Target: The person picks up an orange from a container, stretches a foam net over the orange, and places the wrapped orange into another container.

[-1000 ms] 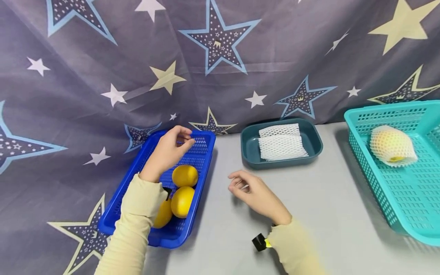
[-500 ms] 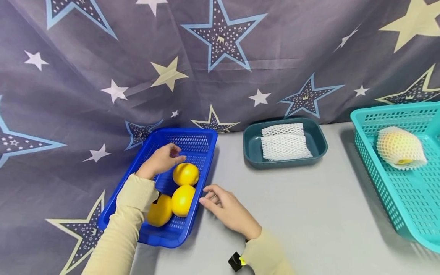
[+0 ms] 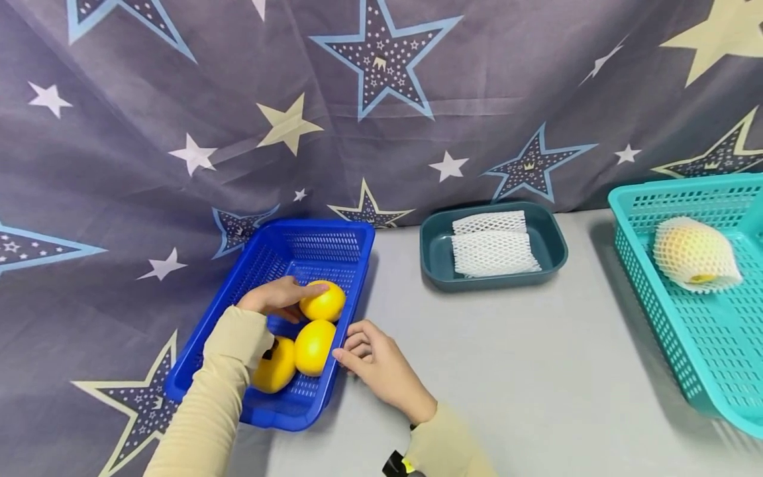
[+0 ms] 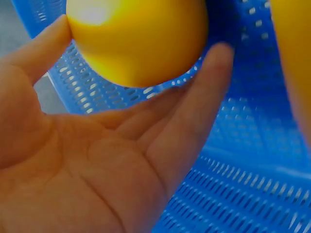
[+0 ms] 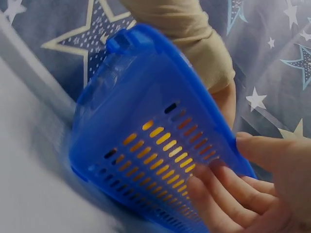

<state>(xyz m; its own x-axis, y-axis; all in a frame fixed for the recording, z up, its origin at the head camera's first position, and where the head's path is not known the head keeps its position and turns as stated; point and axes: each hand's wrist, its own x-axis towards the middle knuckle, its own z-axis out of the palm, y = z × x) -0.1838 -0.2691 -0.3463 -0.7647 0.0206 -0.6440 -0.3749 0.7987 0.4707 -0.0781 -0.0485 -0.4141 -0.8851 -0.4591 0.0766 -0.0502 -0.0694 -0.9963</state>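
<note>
Inside the blue basket (image 3: 330,233) at the left lie three smooth, round yellow fruits. My left hand (image 3: 277,295) reaches in at the far fruit (image 3: 324,303). Its thumb touches that fruit, while the fairly straight fingers (image 4: 182,128) extend along the other side with a gap showing. The middle fruit (image 3: 314,348) and the near fruit (image 3: 275,371) lie closer to me, the near one partly behind my sleeve. At the basket's right side, my right hand (image 3: 381,364) holds the rim, thumb at the edge and curled fingers (image 5: 228,194) against the slotted outer wall.
A dark green tray (image 3: 432,255) with white foam net sleeves (image 3: 495,248) stands at the back middle. On the right is a turquoise basket (image 3: 656,318) holding a fruit in a foam net (image 3: 694,255). A star-patterned cloth (image 3: 238,146) hangs behind the grey table (image 3: 507,371).
My left hand has lowered into the blue basket and its thumb has come onto the far fruit. My right hand has moved left from the table to the basket's rim.
</note>
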